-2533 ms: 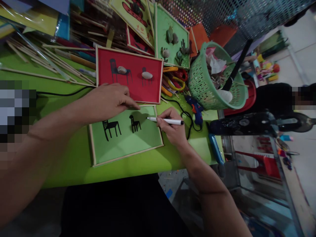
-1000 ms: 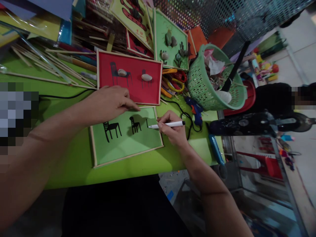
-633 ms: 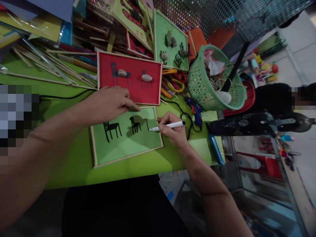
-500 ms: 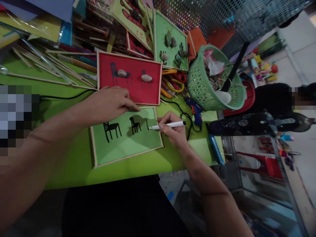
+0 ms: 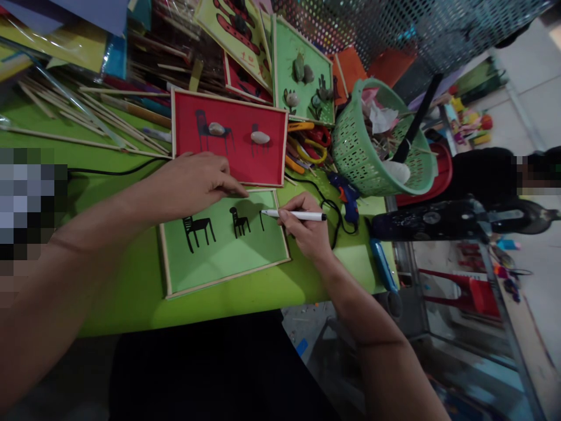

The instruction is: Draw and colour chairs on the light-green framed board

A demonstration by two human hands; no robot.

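In my right hand is a white marker, pinched between thumb and fingers, its tip at the top of a thin black line on a green framed card. Two black chairs, a larger one and a smaller one, are drawn on that card to the left of the line. My left hand lies across the card's upper edge and the lower part of a red framed picture, fingers stretched out. The red picture bears two chair drawings with a pebble on each.
Behind lie thin wooden sticks, a green framed pebble picture and yellow-handled scissors. To the right are a green basket with scraps and a blue glue gun with its black cord. A green-topped table carries them.
The marker tip has moved up from the bottom of the short line to its top, and my right hand has shifted slightly with it. My left hand stays in place.
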